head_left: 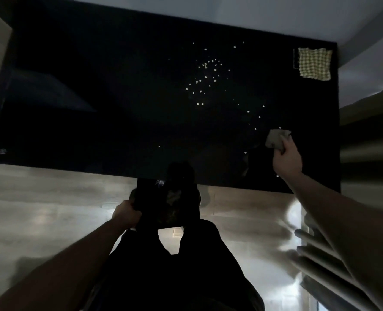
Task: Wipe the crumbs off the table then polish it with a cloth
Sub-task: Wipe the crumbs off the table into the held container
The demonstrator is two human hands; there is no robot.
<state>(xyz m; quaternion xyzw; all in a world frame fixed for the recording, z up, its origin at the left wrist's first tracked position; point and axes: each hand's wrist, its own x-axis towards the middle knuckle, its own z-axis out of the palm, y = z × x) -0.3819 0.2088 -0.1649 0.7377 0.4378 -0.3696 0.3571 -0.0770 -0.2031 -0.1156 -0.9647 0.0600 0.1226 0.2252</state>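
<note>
Item: dark surface (96,135), crumbs (205,75) scattered mid-right. Our right hand (285,161) clutches a wadded wipe (275,139) at the right edge; our left hand (125,215) grips a dark tray (163,205) below the near rim. Checked cloth (313,63) lies far right. We advise sweeping inward toward the tray.

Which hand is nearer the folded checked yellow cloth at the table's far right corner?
Right. The right hand is on the table below the checked yellow cloth; the left hand is off the near edge.
</note>
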